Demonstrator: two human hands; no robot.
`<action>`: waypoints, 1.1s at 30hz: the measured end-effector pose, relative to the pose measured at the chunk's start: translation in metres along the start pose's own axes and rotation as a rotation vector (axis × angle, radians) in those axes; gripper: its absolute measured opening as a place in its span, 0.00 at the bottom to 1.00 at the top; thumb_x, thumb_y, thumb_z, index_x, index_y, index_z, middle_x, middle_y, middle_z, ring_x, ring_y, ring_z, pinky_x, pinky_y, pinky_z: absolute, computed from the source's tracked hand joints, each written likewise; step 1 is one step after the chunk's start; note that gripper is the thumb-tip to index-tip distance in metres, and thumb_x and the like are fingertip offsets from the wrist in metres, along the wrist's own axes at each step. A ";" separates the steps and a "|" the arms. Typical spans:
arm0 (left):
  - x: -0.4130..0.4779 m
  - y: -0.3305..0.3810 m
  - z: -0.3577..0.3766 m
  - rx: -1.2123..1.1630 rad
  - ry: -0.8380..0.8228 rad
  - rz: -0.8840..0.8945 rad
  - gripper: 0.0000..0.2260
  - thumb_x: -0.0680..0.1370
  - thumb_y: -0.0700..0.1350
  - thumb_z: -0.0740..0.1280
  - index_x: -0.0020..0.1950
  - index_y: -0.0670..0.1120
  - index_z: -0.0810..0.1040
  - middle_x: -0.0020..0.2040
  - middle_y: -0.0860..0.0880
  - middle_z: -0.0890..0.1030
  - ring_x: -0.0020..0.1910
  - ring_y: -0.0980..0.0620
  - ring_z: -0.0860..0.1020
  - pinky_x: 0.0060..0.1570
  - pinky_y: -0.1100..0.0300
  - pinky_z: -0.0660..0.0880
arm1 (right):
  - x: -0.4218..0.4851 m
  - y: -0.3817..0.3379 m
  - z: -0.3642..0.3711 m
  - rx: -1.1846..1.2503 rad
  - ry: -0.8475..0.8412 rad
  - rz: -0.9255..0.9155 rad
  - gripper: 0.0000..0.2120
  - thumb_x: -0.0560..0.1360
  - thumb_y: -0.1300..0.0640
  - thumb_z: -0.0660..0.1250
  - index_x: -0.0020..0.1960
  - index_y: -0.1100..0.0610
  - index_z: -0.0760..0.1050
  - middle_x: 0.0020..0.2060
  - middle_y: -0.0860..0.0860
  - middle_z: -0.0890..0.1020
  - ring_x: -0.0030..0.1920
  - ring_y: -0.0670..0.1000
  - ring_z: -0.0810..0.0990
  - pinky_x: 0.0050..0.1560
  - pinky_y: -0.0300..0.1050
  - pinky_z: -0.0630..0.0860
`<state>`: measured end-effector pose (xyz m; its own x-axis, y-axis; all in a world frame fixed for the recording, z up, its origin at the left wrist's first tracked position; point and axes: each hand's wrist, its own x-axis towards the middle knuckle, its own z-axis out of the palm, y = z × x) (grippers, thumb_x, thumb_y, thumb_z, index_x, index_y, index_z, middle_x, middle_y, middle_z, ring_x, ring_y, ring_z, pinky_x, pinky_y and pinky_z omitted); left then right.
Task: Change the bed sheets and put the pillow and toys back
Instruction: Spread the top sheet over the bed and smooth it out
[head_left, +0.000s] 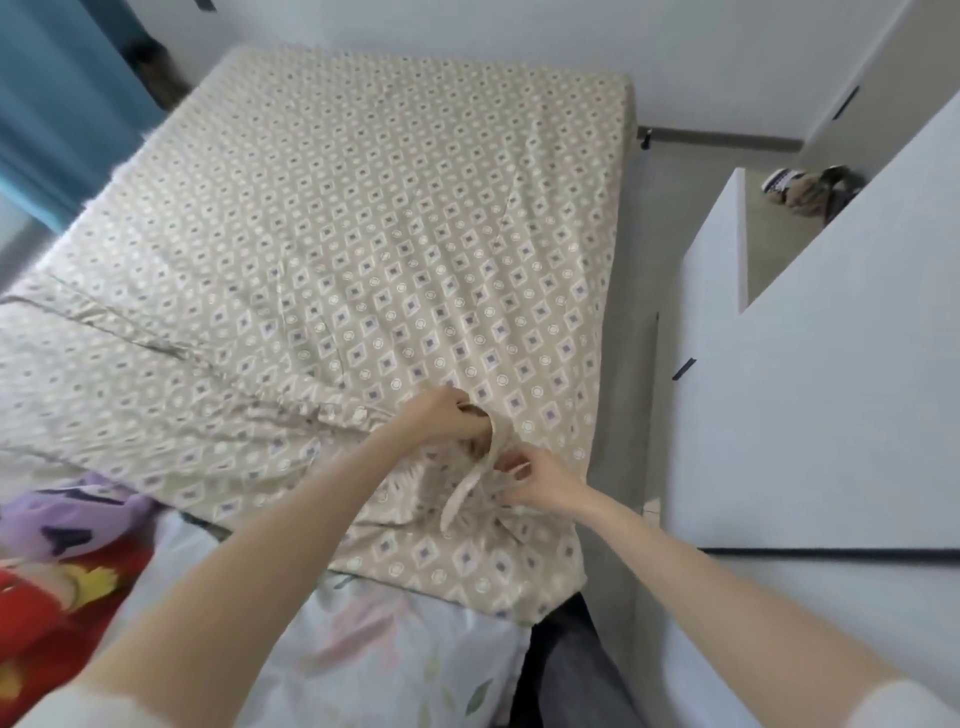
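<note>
At near right corner of patterned sheet, left hand grips bunched fabric; right hand pinches fabric strip (same print) just beside it. Sheet lies spread wide ahead, wrinkled near hands; white cabinet at right.

a big bed. spread all over the top, a tan sheet with little squares and rings, smooth far away, wrinkled and bunched up near the front right corner. at the near end, a white cloth with pale flowers, partly under the sheet's edge. beside it on the left, a soft thing in purple, red and yellow.
</note>
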<state>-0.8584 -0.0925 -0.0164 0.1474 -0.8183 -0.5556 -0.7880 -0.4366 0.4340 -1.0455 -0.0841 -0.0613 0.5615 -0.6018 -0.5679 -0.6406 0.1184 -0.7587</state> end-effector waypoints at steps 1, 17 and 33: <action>0.001 0.002 -0.001 0.000 -0.014 -0.021 0.14 0.67 0.53 0.63 0.31 0.47 0.63 0.29 0.50 0.66 0.30 0.51 0.63 0.28 0.62 0.61 | 0.000 0.000 0.001 -0.005 -0.004 0.000 0.26 0.67 0.57 0.74 0.62 0.53 0.71 0.56 0.46 0.75 0.52 0.44 0.73 0.42 0.28 0.67; 0.014 0.025 0.006 0.193 0.085 -0.092 0.19 0.67 0.60 0.67 0.35 0.45 0.68 0.32 0.50 0.71 0.33 0.48 0.72 0.29 0.61 0.63 | -0.005 0.009 -0.023 0.019 0.192 0.218 0.05 0.79 0.61 0.57 0.46 0.58 0.70 0.44 0.52 0.76 0.47 0.54 0.75 0.40 0.42 0.66; 0.101 0.039 -0.003 0.687 0.318 0.234 0.14 0.75 0.34 0.61 0.57 0.48 0.75 0.55 0.50 0.77 0.59 0.48 0.71 0.55 0.57 0.66 | 0.017 0.035 -0.130 -0.489 0.535 0.124 0.20 0.80 0.41 0.51 0.33 0.49 0.61 0.27 0.46 0.72 0.36 0.52 0.73 0.36 0.46 0.67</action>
<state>-0.8728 -0.1933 -0.0538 0.0146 -0.9732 -0.2296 -0.9969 0.0035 -0.0780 -1.1259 -0.1927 -0.0561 0.2177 -0.9247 -0.3122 -0.9134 -0.0803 -0.3991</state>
